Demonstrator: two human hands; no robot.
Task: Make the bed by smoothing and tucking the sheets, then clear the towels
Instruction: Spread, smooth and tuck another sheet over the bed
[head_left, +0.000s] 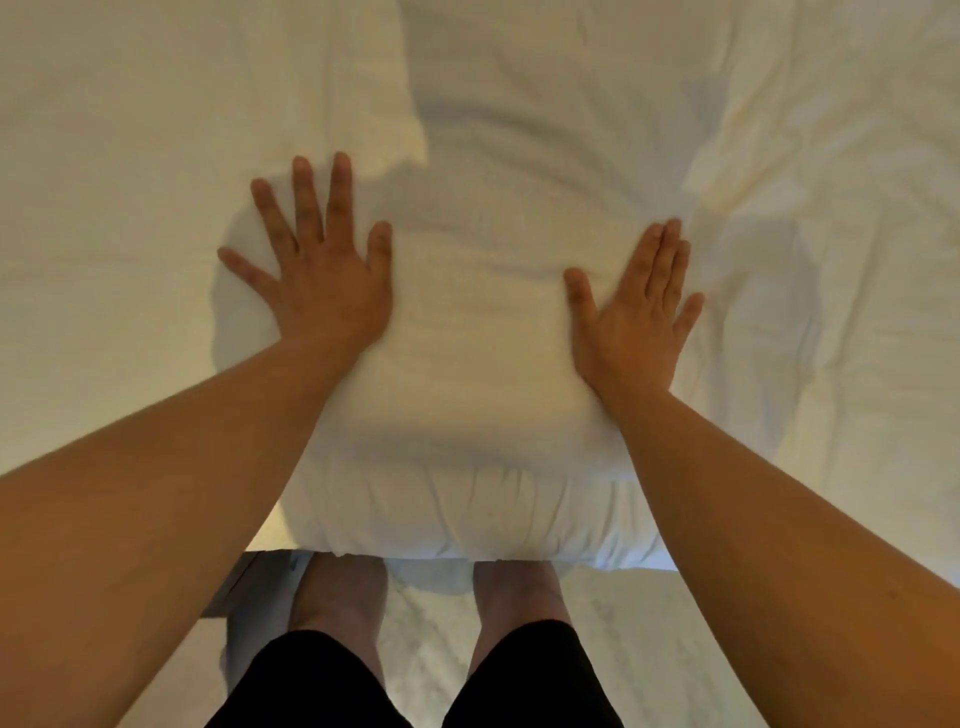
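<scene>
Both palms flat now, left hand (327, 275) with fingers splayed and right hand (636, 306) with fingers together, gripping nothing, pressing the bunched white sheet (467, 312) at the bed's near edge — better to sweep outward towards those wrinkles.

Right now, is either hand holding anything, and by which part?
Nothing is held. Left hand and right hand press flat, straight fingers, on the white bedding.

No text can be read (anywhere visible).
</scene>
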